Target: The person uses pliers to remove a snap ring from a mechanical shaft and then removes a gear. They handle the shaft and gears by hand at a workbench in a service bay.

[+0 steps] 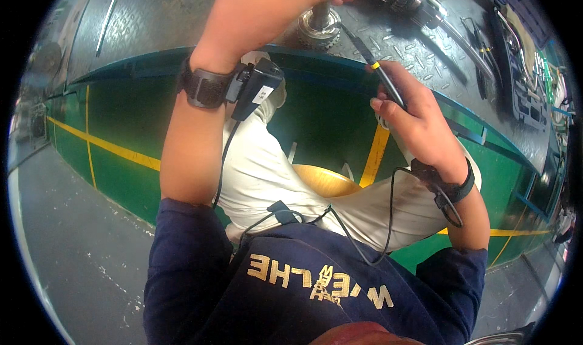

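At the top edge, my left hand (pixel 285 8) is closed around the upper end of an upright metal gear shaft (pixel 320 26); part of the hand is cut off by the picture's edge. The shaft's toothed gear rests at the bench's near side. To its right, my right hand (pixel 413 105) grips a slim pointed tool (pixel 378 68) with a black handle and a yellow band. The tool's narrow tip points up and left, close to the gear; whether it touches cannot be told.
Another gear shaft (pixel 419 8) lies on the metal-plated bench (pixel 382 38). A long thin rod (pixel 111 17) lies at the left. On the right are dark hand tools (pixel 483 53) and an open tool case (pixel 525 102). A yellow round stool (pixel 328 180) shows between my legs.
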A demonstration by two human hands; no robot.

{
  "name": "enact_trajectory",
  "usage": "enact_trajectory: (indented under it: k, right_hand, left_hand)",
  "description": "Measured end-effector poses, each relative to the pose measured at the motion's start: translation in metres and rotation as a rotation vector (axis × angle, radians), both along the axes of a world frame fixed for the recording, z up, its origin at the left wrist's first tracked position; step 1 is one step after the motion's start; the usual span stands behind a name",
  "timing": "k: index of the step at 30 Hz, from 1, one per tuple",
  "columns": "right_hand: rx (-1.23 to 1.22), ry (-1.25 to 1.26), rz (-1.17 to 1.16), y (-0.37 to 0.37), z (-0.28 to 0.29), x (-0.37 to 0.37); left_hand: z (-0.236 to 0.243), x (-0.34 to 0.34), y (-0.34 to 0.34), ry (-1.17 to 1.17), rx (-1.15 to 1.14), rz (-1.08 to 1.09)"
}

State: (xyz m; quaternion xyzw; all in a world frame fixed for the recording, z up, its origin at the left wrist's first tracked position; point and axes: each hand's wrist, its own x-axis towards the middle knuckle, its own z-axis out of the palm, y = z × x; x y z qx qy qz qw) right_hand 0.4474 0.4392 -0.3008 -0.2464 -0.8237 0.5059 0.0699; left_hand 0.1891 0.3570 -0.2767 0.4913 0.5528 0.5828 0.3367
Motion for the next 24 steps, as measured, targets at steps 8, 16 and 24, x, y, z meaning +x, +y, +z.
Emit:
enact_trajectory:
  k: [8,16,24]
  right_hand:
    - [-0.130,-0.100,-0.041,-0.007,0.015,-0.003]
    - [0.111,-0.153,-0.033,0.009,0.014,-0.004]
    - [0.118,-0.136,-0.048,0.018,0.024,-0.002]
  left_hand:
    - [0.003,0.004,-0.007,-0.014,-0.122,-0.003]
    - [0.000,0.000,-0.007,0.120,-0.037,-0.002]
    - [-0.002,0.014,0.001,0.157,0.034,0.148]
